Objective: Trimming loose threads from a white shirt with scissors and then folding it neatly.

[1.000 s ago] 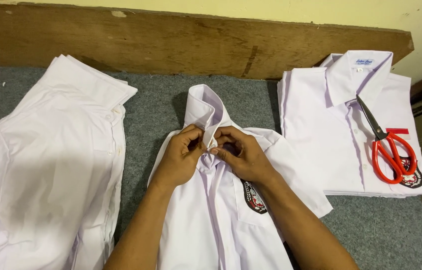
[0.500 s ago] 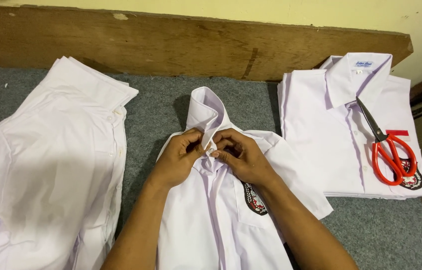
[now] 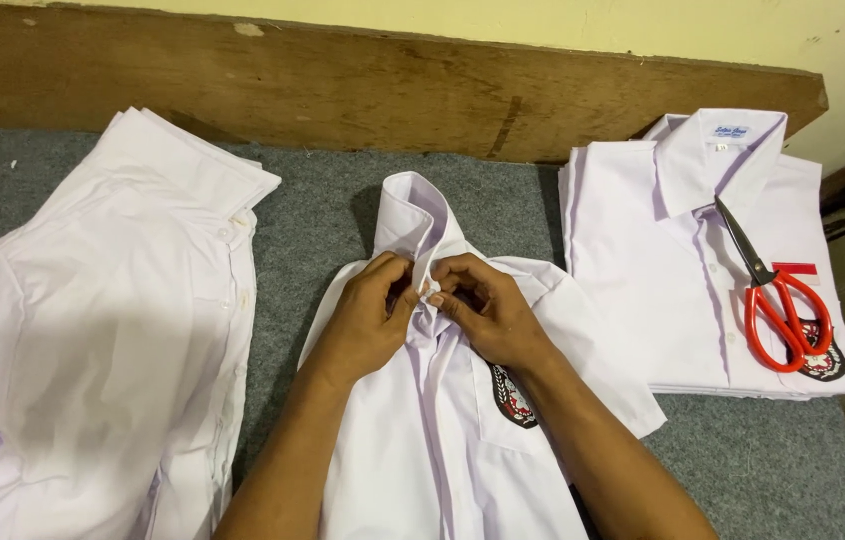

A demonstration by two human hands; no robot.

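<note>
Both hands pinching placket at collar: left hand [image 3: 368,315], right hand [image 3: 488,310]. White shirt [image 3: 443,440] mid-worktop [image 3: 343,215]. Fingers closer together than a second ago; top button looks nearly fastened. Scissors [image 3: 778,300] at 3 o'clock.

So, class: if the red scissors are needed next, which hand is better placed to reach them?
Probably the right hand: the scissors lie on the folded shirt to its right. The left hand would have to cross over.
</note>
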